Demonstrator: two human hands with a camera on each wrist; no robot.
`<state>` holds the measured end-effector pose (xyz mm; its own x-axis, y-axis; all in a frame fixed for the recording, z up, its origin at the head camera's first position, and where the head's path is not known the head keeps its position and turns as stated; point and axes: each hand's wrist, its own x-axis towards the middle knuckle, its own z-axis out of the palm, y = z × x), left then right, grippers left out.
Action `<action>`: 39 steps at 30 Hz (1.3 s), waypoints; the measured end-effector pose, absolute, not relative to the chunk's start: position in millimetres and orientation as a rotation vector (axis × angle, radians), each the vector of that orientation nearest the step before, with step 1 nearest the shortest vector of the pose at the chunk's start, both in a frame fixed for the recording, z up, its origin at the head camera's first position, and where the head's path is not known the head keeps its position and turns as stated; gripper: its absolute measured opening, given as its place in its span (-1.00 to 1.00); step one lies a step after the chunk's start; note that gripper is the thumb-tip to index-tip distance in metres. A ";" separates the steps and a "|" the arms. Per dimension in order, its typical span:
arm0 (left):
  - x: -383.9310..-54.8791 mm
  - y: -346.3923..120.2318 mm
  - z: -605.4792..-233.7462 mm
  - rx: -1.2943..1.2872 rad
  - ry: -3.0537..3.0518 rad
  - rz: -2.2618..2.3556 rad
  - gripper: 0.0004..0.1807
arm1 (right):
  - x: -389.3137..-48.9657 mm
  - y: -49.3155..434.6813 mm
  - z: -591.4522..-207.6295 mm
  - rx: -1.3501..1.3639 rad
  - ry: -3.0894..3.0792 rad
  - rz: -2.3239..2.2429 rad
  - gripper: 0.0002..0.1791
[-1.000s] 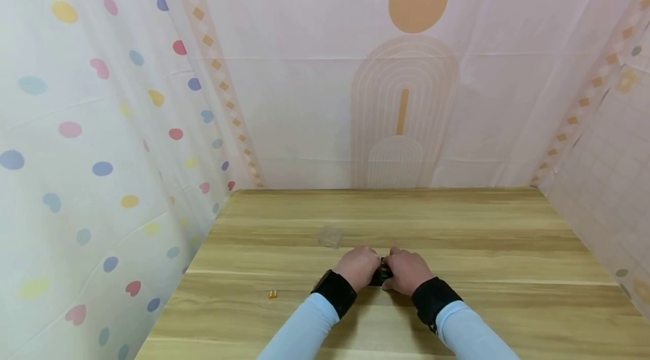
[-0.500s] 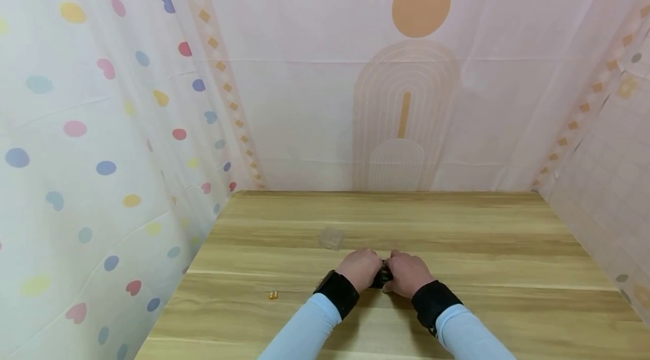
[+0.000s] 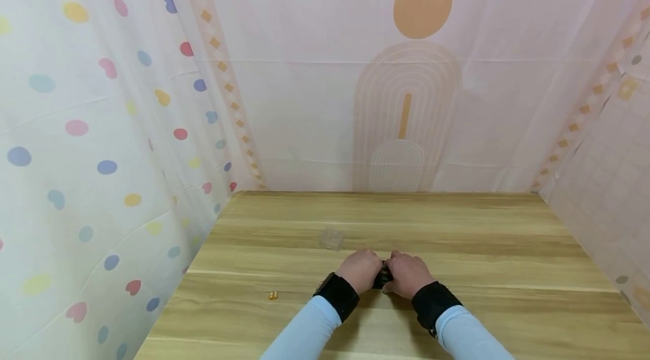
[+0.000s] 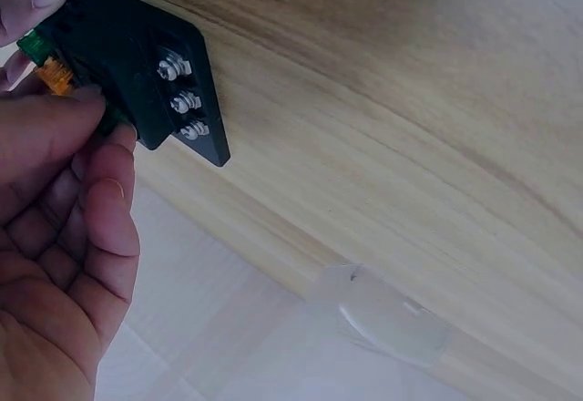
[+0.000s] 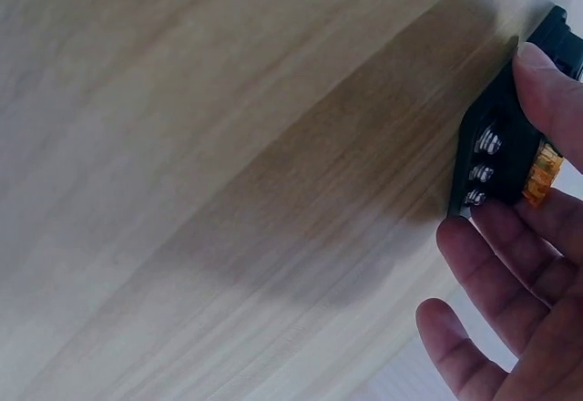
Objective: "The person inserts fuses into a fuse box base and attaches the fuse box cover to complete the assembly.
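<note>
A black fuse block (image 4: 137,64) with metal screw terminals (image 4: 184,102) along one edge is between my two hands, just above the wooden table. My right hand (image 3: 407,274) grips it, the thumb on one face and fingers at its edge. My left hand (image 3: 359,271) is at the other end, with thumb and curled fingertips pinching at a dark green fuse (image 4: 113,120) that they mostly hide. An orange fuse (image 4: 55,75) and a green fuse (image 4: 35,46) sit in the block beside that thumb.
Behind my left hand lies a clear plastic cover (image 3: 332,238). Small orange fuses (image 3: 273,295) rest on the table (image 3: 457,224) to the left. Patterned curtains (image 3: 304,123) rise along the table's back and sides.
The head view has shifted slightly. Both hands keep their hold at the fuse block, with no clear movement.
</note>
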<state>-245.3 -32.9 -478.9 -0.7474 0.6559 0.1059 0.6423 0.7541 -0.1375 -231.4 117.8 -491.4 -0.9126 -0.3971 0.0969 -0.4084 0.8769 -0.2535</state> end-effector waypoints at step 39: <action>-246.6 -33.8 -471.6 -1.063 -2.806 0.192 -0.86 | -230.4 118.6 -492.9 0.673 -2.979 0.392 -0.64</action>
<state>-246.6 -33.8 -471.6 -0.7422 0.6653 0.0807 0.6481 0.7432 -0.1662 -230.4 118.6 -492.9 -0.9026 -0.4147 0.1155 -0.4305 0.8721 -0.2327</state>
